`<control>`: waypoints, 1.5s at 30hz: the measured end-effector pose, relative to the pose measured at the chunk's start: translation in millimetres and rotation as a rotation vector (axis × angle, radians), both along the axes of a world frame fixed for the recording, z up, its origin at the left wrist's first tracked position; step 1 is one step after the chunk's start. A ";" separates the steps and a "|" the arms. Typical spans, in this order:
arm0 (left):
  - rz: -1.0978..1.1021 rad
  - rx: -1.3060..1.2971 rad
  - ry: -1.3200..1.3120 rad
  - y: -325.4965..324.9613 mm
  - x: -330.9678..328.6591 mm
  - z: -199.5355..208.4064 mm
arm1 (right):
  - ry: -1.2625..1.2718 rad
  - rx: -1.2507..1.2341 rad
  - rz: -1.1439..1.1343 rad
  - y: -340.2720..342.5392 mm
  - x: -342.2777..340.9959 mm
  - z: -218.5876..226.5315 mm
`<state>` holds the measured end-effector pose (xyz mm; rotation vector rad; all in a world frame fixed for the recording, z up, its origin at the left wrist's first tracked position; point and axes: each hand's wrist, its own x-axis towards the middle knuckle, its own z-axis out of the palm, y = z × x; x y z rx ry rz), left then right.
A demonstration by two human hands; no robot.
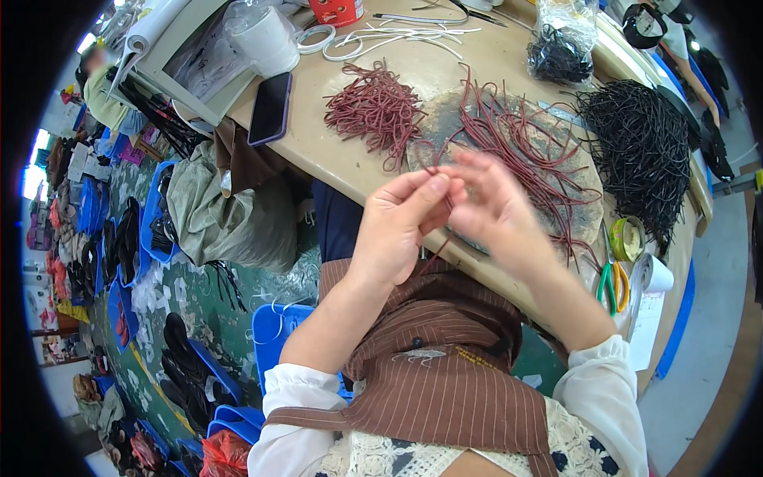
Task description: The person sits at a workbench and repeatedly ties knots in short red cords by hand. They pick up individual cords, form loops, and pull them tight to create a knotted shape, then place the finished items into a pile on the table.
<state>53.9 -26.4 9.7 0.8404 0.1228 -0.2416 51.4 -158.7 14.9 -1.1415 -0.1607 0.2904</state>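
**While the left hand (pixel 397 226) pinches a dark red cord (pixel 430 169), the right hand (pixel 502 211) blurs beside it**

Cord is at the centre of the frame, over the table's near edge. Thin, roughly even thickness, dark maroon. Short loop shows just above the left fingertips; a strand also hangs below the hands toward the brown striped apron (pixel 461 389).

Left: thumb and index pressed together on the cord, other fingers curled in. Right: fingers loosely bent, partly spread, tips at the left fingertips; motion blur, so can't tell if it has hold of anything.

Same-coloured stock in two lots. Upper centre: a tangled heap (pixel 372 111), lots of tight curls and small loops. Right of centre: a looser bundle (pixel 497 131), longer strands fanned across a worn grey round slab (pixel 586 219), ends drooping toward lower right.

Far right of the table (pixel 314 155): a big pile of black cords (pixel 636 143); green-and-orange-handled scissors (pixel 610 288) below it.
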 end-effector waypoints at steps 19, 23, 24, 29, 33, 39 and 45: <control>-0.118 0.059 0.005 30.7 -18.6 24.3 | 0.291 -0.089 0.282 -33.4 -28.0 12.1; -0.484 0.056 0.184 40.0 -31.6 24.9 | -0.269 -0.576 0.235 -46.4 -23.3 46.1; -0.507 0.012 0.234 35.8 -33.4 24.4 | -0.472 -0.635 0.231 -47.5 -20.3 46.7; -0.451 -0.049 0.300 16.5 -35.1 11.7 | -0.839 -0.988 0.170 -47.0 -3.9 47.4; -0.457 0.040 0.230 13.2 -36.8 8.2 | -0.977 -1.098 0.212 -48.7 -1.1 53.4; -0.463 0.118 0.060 9.3 -31.9 8.2 | -1.019 -1.156 0.149 -46.8 -1.2 51.5; -0.510 0.281 -0.070 9.4 -36.8 7.5 | -1.101 -1.223 0.121 -71.3 13.2 83.0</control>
